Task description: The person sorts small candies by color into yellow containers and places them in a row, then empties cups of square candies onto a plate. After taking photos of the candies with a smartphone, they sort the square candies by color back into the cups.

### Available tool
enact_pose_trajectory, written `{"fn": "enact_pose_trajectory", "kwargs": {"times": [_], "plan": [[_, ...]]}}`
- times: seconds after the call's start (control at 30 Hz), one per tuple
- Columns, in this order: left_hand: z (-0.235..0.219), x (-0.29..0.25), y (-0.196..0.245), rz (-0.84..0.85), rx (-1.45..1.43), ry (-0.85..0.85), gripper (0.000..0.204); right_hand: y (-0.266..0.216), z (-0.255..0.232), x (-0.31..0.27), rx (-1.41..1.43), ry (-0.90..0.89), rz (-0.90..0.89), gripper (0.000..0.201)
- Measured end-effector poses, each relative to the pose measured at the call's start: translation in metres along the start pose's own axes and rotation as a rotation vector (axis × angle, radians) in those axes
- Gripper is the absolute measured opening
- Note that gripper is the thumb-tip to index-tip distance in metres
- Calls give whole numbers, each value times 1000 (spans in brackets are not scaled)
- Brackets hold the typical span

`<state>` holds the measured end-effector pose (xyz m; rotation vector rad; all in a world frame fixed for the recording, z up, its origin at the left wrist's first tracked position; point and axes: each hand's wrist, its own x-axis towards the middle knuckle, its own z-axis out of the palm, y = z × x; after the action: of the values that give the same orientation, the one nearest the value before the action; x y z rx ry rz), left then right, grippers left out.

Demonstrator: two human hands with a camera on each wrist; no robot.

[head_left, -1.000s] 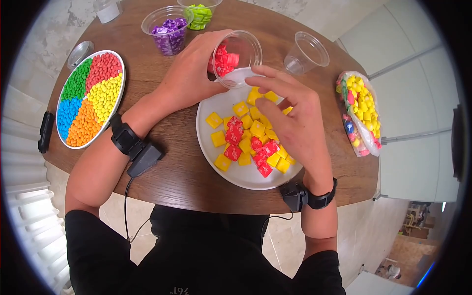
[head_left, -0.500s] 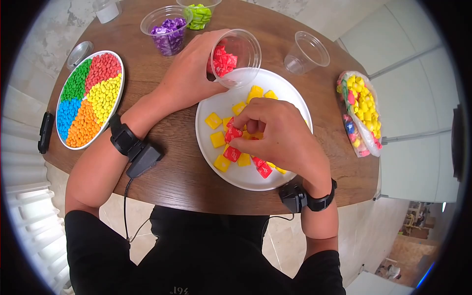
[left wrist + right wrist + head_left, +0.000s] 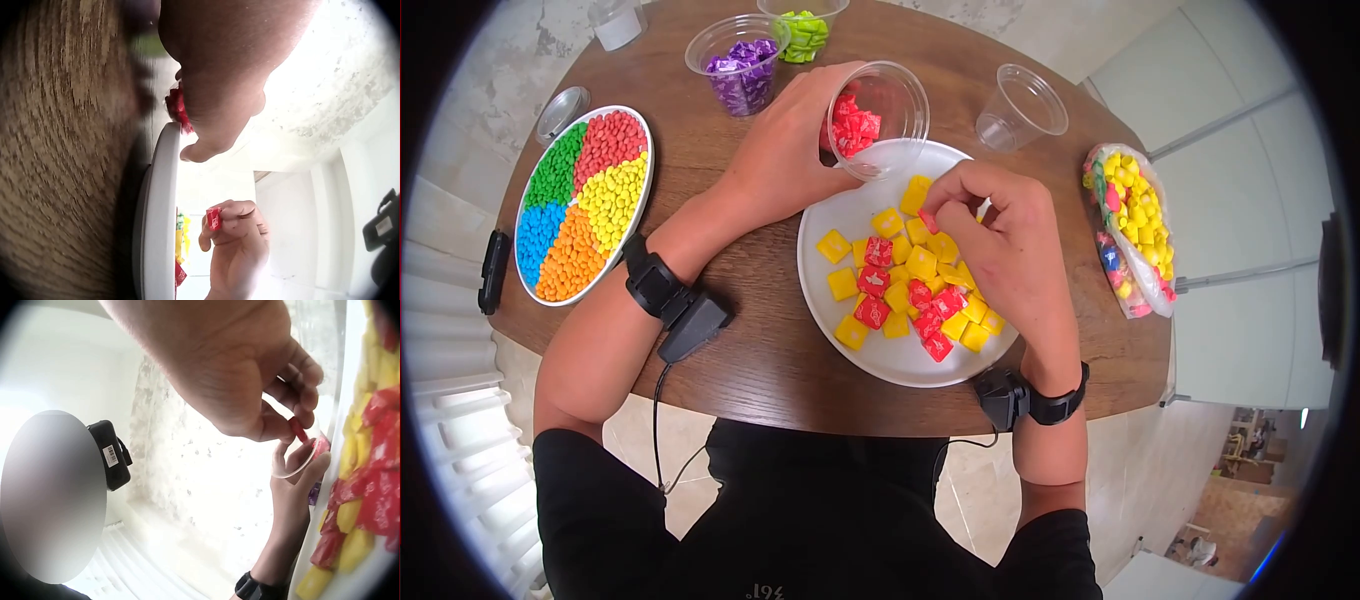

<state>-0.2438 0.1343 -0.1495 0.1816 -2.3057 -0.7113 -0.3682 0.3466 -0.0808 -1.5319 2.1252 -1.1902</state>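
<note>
My left hand [image 3: 785,150] grips a clear plastic cup [image 3: 900,110], tilted over the far edge of a white plate [image 3: 825,330], with red wrapped candies [image 3: 855,125] inside. Between thumb and fingertips my right hand [image 3: 1015,240] pinches one red candy [image 3: 928,220], just above the plate and near the cup's mouth. That candy [image 3: 214,219] shows plainly in the left wrist view and is also visible [image 3: 298,430] in the right wrist view. Yellow candies [image 3: 921,263] and several red candies [image 3: 873,310] lie mixed on the plate.
An oval dish of coloured sweets [image 3: 608,200] stands left. Behind are cups of purple candies [image 3: 743,75] and green candies [image 3: 805,38]. An empty clear cup [image 3: 1020,108] stands back right, with a bag of mixed candies [image 3: 1135,220] at the right edge.
My right hand went down to the plate's red candies, then rose and moved right, now with a red candy pinched. My left hand and its cup have hardly moved.
</note>
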Motion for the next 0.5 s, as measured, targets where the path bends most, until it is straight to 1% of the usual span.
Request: {"fn": "enact_pose_trajectory", "kwargs": {"times": [0.07, 0.13, 0.17, 0.23, 0.27, 0.33, 0.37, 0.47, 0.5], "plan": [[-1, 0, -1, -6, -1, -3, 91, 2, -2, 0, -27, 3, 2, 8], [0, 0, -2, -2, -2, -7, 92, 2, -4, -2, -76, -52, 71, 12], [0, -1, -2, -3, -5, -9, 92, 0, -4, -2, -76, -52, 75, 12], [0, 0, -1, 7, 12, -1, 92, -5, -5, -2, -49, -105, 155, 11], [0, 1, 0, 8, 13, 1, 92, -4, -3, -1, -50, -104, 154, 11], [0, 0, 0, -5, -2, -4, 93, -1, 7, 3, 87, 64, -206, 19], [-1, 0, 0, -5, -1, -5, 93, -2, 12, 4, 88, 65, -206, 19], [0, -1, 2, -17, -6, -16, 93, -4, 18, 2, 107, 166, -267, 28], [0, 0, 2, -13, -5, -12, 93, -6, 14, 2, 94, 103, -183, 26]]}}
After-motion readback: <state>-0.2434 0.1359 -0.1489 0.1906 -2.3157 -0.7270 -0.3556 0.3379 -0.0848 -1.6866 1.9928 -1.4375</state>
